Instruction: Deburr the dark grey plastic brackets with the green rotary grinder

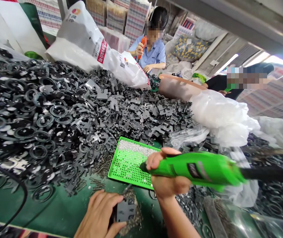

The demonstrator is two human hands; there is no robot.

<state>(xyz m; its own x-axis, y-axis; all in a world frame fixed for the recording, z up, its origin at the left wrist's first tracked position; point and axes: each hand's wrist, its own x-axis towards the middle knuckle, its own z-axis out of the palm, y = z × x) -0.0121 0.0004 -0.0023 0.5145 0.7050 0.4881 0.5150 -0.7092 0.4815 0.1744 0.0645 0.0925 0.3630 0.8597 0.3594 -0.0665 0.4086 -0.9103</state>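
Observation:
My right hand [169, 185] is wrapped round a green electric screwdriver [198, 168], its dark nose pointing left over a green perforated tray [126, 165]. Small silvery screws [133, 146] lie along the far side of that tray. Near the table's front edge, my left hand [98, 215] grips a grey plastic part [125, 210] between thumb and fingers. The part sits over a rough brownish block [137, 215], partly hidden beneath it. The screwdriver's bit cannot be made out.
Heaped grey plastic pieces [131, 115] and dark rings [38, 152] cover the green table [57, 215]. A black cable [19, 188] curves at left. White sacks [82, 39] and clear plastic bags [220, 115] border the heap. Two people [153, 49] are beyond, one holding an orange tool.

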